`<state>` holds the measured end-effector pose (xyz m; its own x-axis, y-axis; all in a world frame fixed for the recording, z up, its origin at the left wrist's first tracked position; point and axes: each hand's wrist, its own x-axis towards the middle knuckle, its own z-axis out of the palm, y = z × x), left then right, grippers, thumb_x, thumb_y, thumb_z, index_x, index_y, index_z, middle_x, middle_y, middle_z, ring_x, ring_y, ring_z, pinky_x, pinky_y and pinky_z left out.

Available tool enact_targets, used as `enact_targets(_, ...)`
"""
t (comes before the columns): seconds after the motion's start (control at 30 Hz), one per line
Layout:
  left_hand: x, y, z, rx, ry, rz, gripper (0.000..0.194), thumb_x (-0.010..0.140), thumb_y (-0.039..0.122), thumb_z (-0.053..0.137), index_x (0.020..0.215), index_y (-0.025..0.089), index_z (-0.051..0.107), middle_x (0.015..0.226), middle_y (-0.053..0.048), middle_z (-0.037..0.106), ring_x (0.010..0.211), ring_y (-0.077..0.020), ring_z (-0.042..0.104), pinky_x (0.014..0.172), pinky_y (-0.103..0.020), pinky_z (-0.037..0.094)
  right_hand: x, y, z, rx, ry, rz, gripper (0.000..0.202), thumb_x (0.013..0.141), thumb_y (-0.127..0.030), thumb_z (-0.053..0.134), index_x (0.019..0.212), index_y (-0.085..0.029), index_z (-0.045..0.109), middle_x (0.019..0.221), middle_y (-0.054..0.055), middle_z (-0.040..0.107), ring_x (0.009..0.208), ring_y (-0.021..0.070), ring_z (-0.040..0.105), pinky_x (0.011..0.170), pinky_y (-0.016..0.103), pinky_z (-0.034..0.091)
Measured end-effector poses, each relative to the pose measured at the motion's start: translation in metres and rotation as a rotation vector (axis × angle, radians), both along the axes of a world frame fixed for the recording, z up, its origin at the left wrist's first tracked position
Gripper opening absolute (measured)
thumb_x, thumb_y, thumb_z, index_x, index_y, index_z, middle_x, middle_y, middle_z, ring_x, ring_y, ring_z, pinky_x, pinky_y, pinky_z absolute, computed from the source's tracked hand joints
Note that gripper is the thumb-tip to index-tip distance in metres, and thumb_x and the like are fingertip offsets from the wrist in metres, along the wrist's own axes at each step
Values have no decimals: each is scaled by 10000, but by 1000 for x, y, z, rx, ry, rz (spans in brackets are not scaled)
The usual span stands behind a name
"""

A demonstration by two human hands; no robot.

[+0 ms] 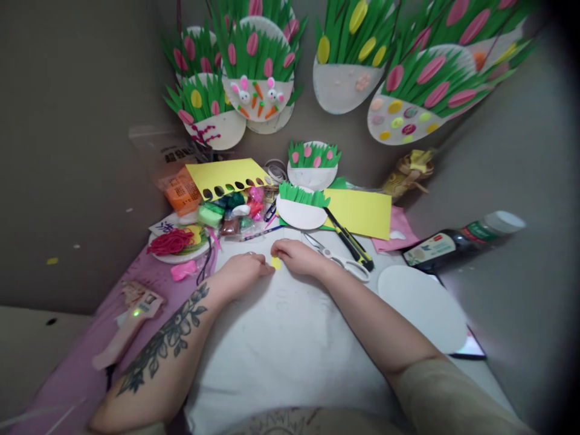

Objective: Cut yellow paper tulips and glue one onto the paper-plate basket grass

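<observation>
My left hand [242,273] and my right hand [298,256] meet over the white table mat. A small yellow paper piece [276,263] sits between their fingertips. The fingers of both hands are closed in a pinch on it, and parts of it are hidden behind them. Beyond my hands stands a small paper-plate pocket with green paper grass [302,206]. White-handled scissors [347,261] lie just right of my right hand, beside a black-and-yellow utility knife [348,240].
Yellow paper with oval holes [229,175] leans over bagged coloured clay [209,214] at back left. A glue gun [131,326] lies at left. At right are a dark bottle [430,251], a white paper plate [421,308] and yellow card [362,211]. Decorated plates [348,87] hang on the wall.
</observation>
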<state>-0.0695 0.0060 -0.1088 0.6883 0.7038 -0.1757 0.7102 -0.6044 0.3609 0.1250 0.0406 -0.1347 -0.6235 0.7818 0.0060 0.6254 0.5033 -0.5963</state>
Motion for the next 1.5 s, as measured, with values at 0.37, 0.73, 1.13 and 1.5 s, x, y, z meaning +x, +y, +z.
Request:
enact_targets(0.37,-1,-1,1,-44,-38,53,334,854,299,389,1049,255,657,964,-56,654,870,-209,564,702,-250,344,1,0,-3,56,-16,27,255,774,-46,431,877,-142,644,896,59,631,843,150,554,794,246,403)
enact_targets(0.73,1,-2,3,-17,93,33,373,891,363,331,1079,232,625,956,-66,631,836,-201,572,677,-254,354,5,-22,16,166,-217,181,222,845,-111,444,872,-129,664,887,92,576,825,159,511,759,258,374)
enact_targets(1.13,3,-3,3,51,178,-36,342,899,292,341,1102,235,610,927,-61,617,803,-193,574,635,-254,343,7,-45,-28,393,-48,-9,359,848,-72,413,1152,-129,595,991,123,576,932,204,465,851,342,434)
enact_targets(1.5,2,-3,2,55,174,-49,341,903,293,333,1099,237,607,924,-57,615,790,-185,570,624,-249,340,8,-46,-29,436,-20,-15,334,844,-77,439,1120,-122,621,970,131,605,907,207,481,831,344,458)
